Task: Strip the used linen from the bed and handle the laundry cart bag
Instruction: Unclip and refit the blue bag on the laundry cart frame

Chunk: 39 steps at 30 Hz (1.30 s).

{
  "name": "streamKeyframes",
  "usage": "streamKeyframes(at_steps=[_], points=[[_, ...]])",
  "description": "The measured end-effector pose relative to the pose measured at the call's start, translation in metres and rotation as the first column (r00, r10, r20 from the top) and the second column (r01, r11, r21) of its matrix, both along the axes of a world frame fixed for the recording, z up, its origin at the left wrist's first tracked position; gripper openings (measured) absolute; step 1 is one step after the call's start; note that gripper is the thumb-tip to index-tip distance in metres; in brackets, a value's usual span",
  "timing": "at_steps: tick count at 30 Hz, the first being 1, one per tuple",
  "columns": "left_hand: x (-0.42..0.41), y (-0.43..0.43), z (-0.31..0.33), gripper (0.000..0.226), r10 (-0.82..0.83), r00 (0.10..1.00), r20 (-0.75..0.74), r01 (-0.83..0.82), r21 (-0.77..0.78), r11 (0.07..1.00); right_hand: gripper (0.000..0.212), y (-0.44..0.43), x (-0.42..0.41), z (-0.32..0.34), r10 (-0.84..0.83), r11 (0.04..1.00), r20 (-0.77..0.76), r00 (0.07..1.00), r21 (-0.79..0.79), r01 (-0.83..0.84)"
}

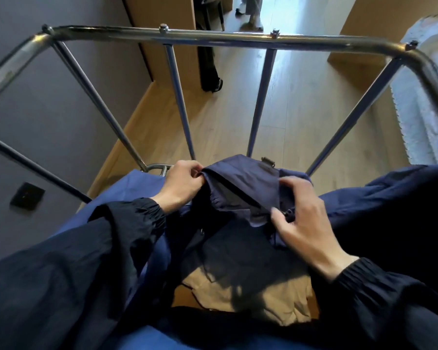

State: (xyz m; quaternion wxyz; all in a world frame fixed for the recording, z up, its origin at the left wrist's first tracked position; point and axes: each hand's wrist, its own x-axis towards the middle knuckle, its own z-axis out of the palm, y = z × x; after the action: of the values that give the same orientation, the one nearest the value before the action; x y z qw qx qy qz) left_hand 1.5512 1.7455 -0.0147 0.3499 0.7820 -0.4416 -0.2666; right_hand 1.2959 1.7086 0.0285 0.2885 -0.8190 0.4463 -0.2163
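The dark navy laundry cart bag (240,185) hangs loose inside the metal cart frame (213,37), bunched low in front of me. My left hand (182,184) pinches a folded edge of the bag at its upper left. At the bag's right side my right hand (301,213) grips the fabric near a small clip. A lighter blue part of the bag (142,180) drapes to the left. Beige cloth (271,299) shows through the bag's opening below my hands. The bed (425,102), covered in white linen, stands at the right.
The cart's steel bars slope down around the bag. A grey wall (61,102) with a dark socket plate (27,196) is close on the left. Wooden floor (296,109) runs ahead to a doorway, where a person's feet (250,18) stand. A dark bag (209,69) leans by a wooden panel.
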Motion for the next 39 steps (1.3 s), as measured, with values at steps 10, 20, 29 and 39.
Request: streamKeyframes(at_steps=[10, 20, 29, 39], points=[[0.016, 0.011, 0.028, 0.011, -0.077, 0.961, -0.266, 0.066, -0.048, 0.997, 0.048, 0.007, 0.037, 0.003, -0.166, 0.982, 0.098, 0.981, 0.104, 0.156], [0.027, 0.02, -0.002, 0.017, 0.142, 0.976, -0.165, -0.14, 0.022, 0.99, 0.023, -0.009, -0.019, -0.048, -0.058, 0.988, -0.821, 0.568, -0.127, -0.083], [0.015, 0.018, 0.003, 0.013, 0.107, 0.97, -0.219, -0.108, 0.006, 0.994, 0.013, -0.019, -0.029, -0.044, -0.207, 0.977, -0.423, 0.882, -0.133, 0.165], [0.009, 0.003, 0.002, 0.018, 0.104, 0.968, -0.228, -0.101, 0.029, 0.995, 0.02, 0.084, 0.052, 0.01, 0.488, 0.859, 0.031, 0.872, -0.196, -0.473]])
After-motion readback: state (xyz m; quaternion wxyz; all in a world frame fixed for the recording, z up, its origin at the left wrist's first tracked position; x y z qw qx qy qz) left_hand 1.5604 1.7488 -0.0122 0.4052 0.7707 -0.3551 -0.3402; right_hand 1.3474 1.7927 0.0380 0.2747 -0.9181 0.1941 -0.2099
